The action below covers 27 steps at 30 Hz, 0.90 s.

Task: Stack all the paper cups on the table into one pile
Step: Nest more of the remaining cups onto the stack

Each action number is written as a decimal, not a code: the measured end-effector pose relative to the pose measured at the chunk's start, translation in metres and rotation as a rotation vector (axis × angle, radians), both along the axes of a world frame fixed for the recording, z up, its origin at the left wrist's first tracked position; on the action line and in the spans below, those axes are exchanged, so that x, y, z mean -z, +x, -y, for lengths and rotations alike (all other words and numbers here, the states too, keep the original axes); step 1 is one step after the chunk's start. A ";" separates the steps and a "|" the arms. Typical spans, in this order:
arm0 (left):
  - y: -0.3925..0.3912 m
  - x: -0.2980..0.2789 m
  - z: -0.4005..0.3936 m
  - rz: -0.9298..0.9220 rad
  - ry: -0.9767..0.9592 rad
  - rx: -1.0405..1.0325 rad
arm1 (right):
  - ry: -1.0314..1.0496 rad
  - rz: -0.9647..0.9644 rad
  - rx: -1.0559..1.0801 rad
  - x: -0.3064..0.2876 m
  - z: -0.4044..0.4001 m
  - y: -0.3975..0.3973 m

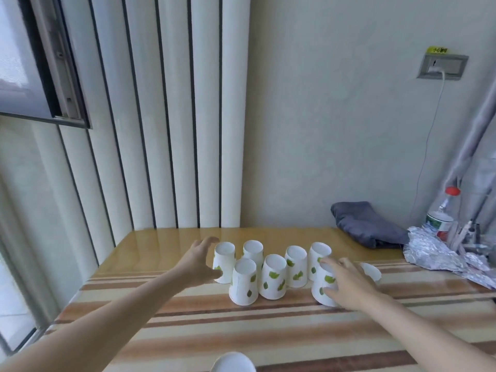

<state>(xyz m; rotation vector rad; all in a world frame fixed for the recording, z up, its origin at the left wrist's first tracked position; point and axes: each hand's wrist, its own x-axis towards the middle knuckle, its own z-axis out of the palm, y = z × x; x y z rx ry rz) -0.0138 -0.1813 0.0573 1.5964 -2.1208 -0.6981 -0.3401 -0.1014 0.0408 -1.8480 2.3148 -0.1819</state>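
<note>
Several white paper cups with green leaf prints stand upside down in two rows on the striped table (188, 318). My left hand (197, 261) is open, fingers curved around the far-left cup (224, 261), touching its side. My right hand (346, 284) wraps around the near-right cup (323, 287). Another cup (371, 271) shows partly behind my right hand. Between my hands stand more cups, among them one at front left (243, 281) and one in the middle (273, 276). One more cup (233, 363) pokes in at the bottom edge.
A folded grey cloth (365, 224) lies at the back right. Crumpled foil (442, 253) and a plastic bottle with a red cap (441, 216) sit at the far right. The wall and white ribbed panels rise right behind the table.
</note>
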 end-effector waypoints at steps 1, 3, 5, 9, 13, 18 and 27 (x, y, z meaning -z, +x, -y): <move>-0.004 0.001 0.008 0.001 -0.015 -0.002 | -0.029 0.030 -0.005 0.004 0.001 -0.002; -0.011 0.004 0.021 0.009 -0.033 0.004 | -0.101 0.083 -0.015 0.011 0.002 -0.004; -0.017 0.009 0.031 0.032 -0.030 0.012 | -0.162 0.095 -0.037 0.013 0.001 -0.004; -0.026 0.022 0.041 0.109 -0.012 0.040 | -0.229 0.071 -0.031 0.009 -0.005 0.001; -0.024 0.025 0.033 0.092 -0.067 -0.013 | -0.266 0.120 -0.023 0.000 -0.026 0.008; 0.002 -0.014 -0.006 0.059 -0.135 -0.130 | -0.276 0.177 -0.049 -0.030 -0.060 0.015; 0.045 -0.158 -0.158 -0.118 -0.341 0.080 | -0.416 0.378 -0.031 -0.079 -0.124 0.043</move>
